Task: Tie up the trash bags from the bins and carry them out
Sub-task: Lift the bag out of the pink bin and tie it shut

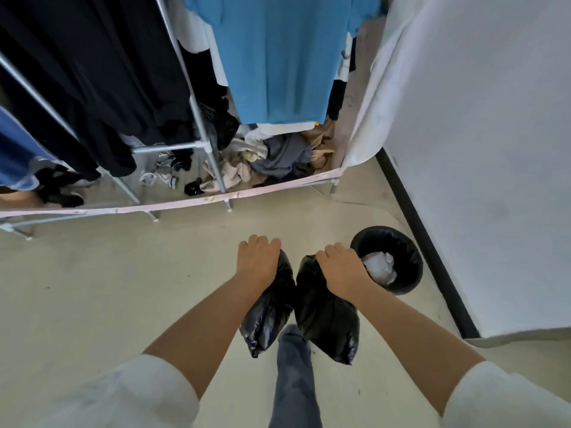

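Note:
My left hand [258,257] is closed around the top of a black trash bag [268,313] that hangs below it. A second, fuller black trash bag [327,319] hangs from my right hand [341,270], which grips its neck. Both bags dangle above the floor, touching each other, in front of my leg. Just right of my right hand stands a round black bin [411,273] lined with a black bag, with crumpled white paper [380,267] inside.
A metal clothes rack [200,128] with dark and blue garments fills the top left, a heap of clothes [278,162] on its base. A white wall [482,149] with a black skirting strip runs along the right. My jeans leg [293,381] is below the bags.

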`<state>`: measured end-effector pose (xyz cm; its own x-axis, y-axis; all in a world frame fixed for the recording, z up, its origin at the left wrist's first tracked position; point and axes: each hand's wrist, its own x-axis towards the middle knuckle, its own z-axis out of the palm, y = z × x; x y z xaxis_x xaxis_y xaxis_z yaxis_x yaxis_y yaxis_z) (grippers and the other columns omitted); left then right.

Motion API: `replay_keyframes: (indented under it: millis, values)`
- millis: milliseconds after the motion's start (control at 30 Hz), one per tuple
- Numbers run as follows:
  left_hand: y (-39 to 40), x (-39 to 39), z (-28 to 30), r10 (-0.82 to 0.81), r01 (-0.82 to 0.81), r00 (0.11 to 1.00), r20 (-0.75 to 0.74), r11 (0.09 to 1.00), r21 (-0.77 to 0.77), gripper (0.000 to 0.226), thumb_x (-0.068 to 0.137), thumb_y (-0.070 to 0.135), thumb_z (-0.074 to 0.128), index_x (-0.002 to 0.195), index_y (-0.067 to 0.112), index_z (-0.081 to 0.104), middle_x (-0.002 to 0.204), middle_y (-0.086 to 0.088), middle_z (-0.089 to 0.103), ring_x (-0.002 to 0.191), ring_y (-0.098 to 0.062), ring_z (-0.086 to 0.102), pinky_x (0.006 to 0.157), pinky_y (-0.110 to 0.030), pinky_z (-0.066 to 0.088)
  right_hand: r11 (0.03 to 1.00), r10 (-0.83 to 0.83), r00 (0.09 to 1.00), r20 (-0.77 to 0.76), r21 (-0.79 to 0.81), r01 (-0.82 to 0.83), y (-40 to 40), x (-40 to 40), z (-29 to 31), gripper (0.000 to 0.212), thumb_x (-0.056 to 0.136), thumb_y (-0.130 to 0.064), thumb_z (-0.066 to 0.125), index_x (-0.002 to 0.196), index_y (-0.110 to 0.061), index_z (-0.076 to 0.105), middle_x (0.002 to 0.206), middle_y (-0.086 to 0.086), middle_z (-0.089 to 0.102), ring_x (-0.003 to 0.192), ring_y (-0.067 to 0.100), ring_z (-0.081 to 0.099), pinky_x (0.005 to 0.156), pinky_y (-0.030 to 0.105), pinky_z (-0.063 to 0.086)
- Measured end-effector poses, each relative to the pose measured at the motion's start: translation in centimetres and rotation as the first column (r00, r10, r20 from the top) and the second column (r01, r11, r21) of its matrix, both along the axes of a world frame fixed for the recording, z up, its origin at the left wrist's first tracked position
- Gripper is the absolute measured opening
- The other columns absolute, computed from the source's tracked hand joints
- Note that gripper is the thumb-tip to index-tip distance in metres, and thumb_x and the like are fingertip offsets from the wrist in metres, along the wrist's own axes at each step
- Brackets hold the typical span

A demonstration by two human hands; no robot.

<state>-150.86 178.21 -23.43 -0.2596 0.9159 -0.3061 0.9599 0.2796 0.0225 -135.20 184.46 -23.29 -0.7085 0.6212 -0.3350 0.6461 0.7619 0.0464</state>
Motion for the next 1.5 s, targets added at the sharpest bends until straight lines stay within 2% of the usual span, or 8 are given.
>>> replay_keyframes:
  millis: [233, 400, 633, 800, 967, 1133, 1333, 1500]
  values:
    - [11.9, -5.2, -7.1, 0.009, 0.001, 0.998, 0.062, 0.987, -0.163, 0.04, 0.085, 0.005, 0.045, 0.124, 0.009, 0.041, 0.124, -0.015, 0.051, 0.116, -0.031, 0.043, 0.091, -0.037, 0.037, 0.977, -0.098, 0.985, 0.139, -0.175, 0.122, 12.2, -4.8, -8.0, 0.037, 0.087, -0.009, 0.044, 0.123, -0.006, 0.039, 0.125, 0.016, 0.049, 0.117, 0.032, 0.043, 0.095, 0.039, 0.04]
    - [17.7, -8.0, -15.0, 0.027, -0.013, 0.998, 0.049, 0.965, -0.262, 0.036, 0.083, 0.006, 0.05, 0.118, 0.01, 0.044, 0.12, -0.013, 0.055, 0.115, -0.031, 0.045, 0.089, -0.038, 0.039, 0.94, -0.218, 0.968, 0.124, -0.24, 0.243, 18.4, -7.6, -15.7, 0.033, 0.086, -0.007, 0.044, 0.119, -0.006, 0.043, 0.119, 0.015, 0.052, 0.112, 0.032, 0.046, 0.088, 0.039, 0.042]
    - [21.6, -9.7, -27.7, 0.079, -0.065, 0.996, 0.03, 0.944, -0.323, 0.036, 0.081, 0.012, 0.059, 0.114, 0.009, 0.046, 0.114, -0.013, 0.057, 0.11, -0.03, 0.048, 0.086, -0.036, 0.041, 0.907, -0.293, 0.953, 0.081, -0.293, 0.304, 24.5, -10.4, -28.1, 0.028, 0.085, -0.004, 0.043, 0.113, -0.005, 0.045, 0.116, 0.017, 0.053, 0.108, 0.034, 0.046, 0.087, 0.041, 0.041]
    - [22.4, -8.7, -32.7, 0.125, -0.103, 0.991, 0.039, 0.93, -0.352, 0.034, 0.081, 0.003, 0.054, 0.114, 0.007, 0.048, 0.112, -0.015, 0.057, 0.11, -0.031, 0.047, 0.086, -0.037, 0.041, 0.892, -0.257, 0.958, 0.127, -0.351, 0.286, 25.6, -9.6, -33.2, 0.031, 0.085, -0.005, 0.046, 0.116, -0.006, 0.045, 0.116, 0.016, 0.052, 0.109, 0.033, 0.045, 0.088, 0.039, 0.041]
    - [23.3, -7.4, -33.0, 0.156, -0.137, 0.988, 0.011, 0.899, -0.416, 0.044, 0.078, 0.019, 0.066, 0.116, 0.008, 0.046, 0.118, -0.015, 0.054, 0.114, -0.031, 0.045, 0.089, -0.038, 0.041, 0.858, -0.209, 0.963, 0.172, -0.44, 0.265, 26.4, -7.8, -33.2, 0.037, 0.091, -0.014, 0.042, 0.128, -0.008, 0.039, 0.129, 0.016, 0.045, 0.119, 0.033, 0.039, 0.095, 0.041, 0.039]
    - [24.7, -3.5, -30.4, 0.114, -0.112, 0.993, -0.013, 0.932, -0.345, 0.032, 0.089, 0.015, 0.047, 0.12, 0.007, 0.048, 0.124, -0.017, 0.049, 0.118, -0.033, 0.041, 0.091, -0.042, 0.039, 0.888, -0.171, 0.975, 0.145, -0.405, 0.216, 27.8, -4.1, -29.7, 0.039, 0.09, -0.013, 0.043, 0.129, -0.007, 0.039, 0.128, 0.015, 0.045, 0.12, 0.031, 0.04, 0.095, 0.04, 0.039]
    - [27.0, 5.3, -27.8, 0.09, -0.083, 0.996, 0.011, 0.959, -0.27, 0.03, 0.091, 0.015, 0.044, 0.12, 0.008, 0.046, 0.124, -0.015, 0.049, 0.118, -0.032, 0.041, 0.09, -0.041, 0.038, 0.927, -0.14, 0.98, 0.138, -0.33, 0.179, 30.7, 3.0, -27.0, 0.035, 0.09, -0.01, 0.043, 0.124, -0.004, 0.041, 0.124, 0.017, 0.046, 0.117, 0.033, 0.041, 0.092, 0.042, 0.04]
    - [26.9, 15.2, -27.3, 0.169, -0.165, 0.985, 0.011, 0.971, -0.175, 0.03, 0.095, 0.023, 0.036, 0.121, 0.011, 0.047, 0.124, -0.011, 0.05, 0.117, -0.03, 0.042, 0.089, -0.04, 0.039, 0.95, -0.027, 0.997, 0.075, -0.309, 0.049, 31.6, 11.7, -26.5, 0.036, 0.09, -0.012, 0.043, 0.126, -0.007, 0.041, 0.128, 0.017, 0.045, 0.12, 0.033, 0.039, 0.094, 0.043, 0.04]
